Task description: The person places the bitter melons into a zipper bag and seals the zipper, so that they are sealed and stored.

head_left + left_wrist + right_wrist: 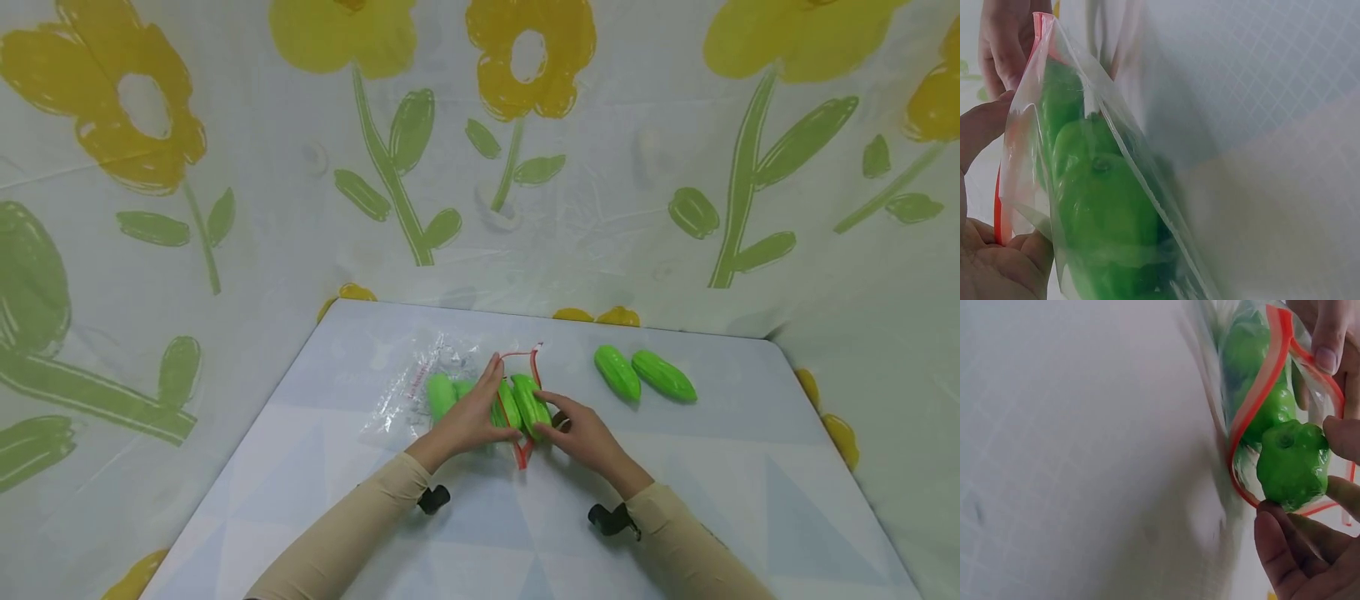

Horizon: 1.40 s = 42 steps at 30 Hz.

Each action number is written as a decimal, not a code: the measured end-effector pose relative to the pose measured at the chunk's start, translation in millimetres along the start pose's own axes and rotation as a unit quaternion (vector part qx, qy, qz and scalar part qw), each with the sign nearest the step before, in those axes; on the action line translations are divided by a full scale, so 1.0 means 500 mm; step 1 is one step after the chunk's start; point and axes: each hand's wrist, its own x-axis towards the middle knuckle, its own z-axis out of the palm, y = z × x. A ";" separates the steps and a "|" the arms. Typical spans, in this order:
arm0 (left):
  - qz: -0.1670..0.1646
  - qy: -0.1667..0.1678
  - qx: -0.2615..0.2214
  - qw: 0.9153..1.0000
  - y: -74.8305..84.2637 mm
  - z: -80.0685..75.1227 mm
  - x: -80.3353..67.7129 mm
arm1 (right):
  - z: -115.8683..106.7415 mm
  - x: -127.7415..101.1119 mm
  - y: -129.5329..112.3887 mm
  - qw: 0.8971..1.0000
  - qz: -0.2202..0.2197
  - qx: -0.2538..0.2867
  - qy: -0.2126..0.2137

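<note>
The right hand (581, 433) pinches a green toy cucumber (1291, 464) at its blunt end between thumb and fingertips, its nose already past the red zip rim of a clear plastic bag (420, 387). The left hand (472, 412) grips that rim on the far side of the cucumber, seemingly to keep the mouth spread wide. Beyond the fingers, inside the bag, lie more green cucumbers. Two spare cucumbers (643, 374) rest on the table (750, 467), well apart to the right.
</note>
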 end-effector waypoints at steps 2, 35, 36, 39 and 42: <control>0.001 0.001 0.005 1.000 0.001 0.000 -0.001 | -0.001 -0.001 0.000 1.000 -0.005 -0.003 -0.006; 0.001 -0.002 0.026 1.000 0.008 -0.003 0.002 | 0.032 0.008 -0.013 0.998 -0.054 0.004 -0.037; 0.000 -0.002 0.025 1.000 0.007 -0.003 0.001 | 0.032 0.008 -0.013 0.998 -0.054 0.003 -0.038; -0.001 -0.003 0.023 1.000 0.006 -0.002 0.001 | 0.030 0.008 -0.013 0.998 -0.054 0.002 -0.039; -0.004 -0.006 0.023 1.000 0.006 -0.002 0.001 | 0.029 0.007 -0.012 0.998 -0.056 0.001 -0.041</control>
